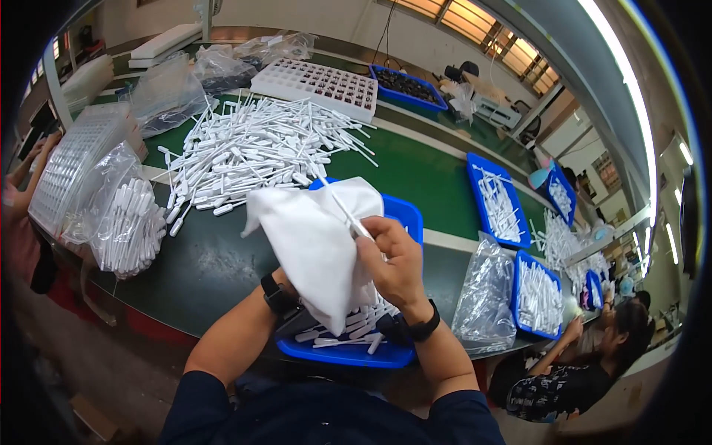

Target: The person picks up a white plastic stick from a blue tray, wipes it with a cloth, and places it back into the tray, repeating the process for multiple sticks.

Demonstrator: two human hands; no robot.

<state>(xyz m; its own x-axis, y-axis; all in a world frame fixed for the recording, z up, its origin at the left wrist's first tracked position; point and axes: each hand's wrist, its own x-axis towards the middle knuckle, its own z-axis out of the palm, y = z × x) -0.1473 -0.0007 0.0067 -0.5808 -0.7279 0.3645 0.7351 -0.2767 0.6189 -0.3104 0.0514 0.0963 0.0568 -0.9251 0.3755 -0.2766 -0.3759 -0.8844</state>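
Note:
A white cloth (315, 233) is draped over my left hand (281, 276), hiding its fingers. My right hand (397, 259) is closed, pinching a slim white plastic stick (358, 226) with a thicker handle end. The stick's thin end points up and away, lying against the cloth. Below both hands is a blue tray (406, 357) with several similar white sticks (363, 326) in it. Ahead on the bench lies a large loose pile of the same sticks (252, 144).
A clear bag of sticks (127, 230) and a white grid tray (78, 167) stand left. Behind the pile is a holed white rack (315, 85) with dark pieces. Blue trays (538, 297) and a plastic bag (486, 297) lie right, near a co-worker (593, 356).

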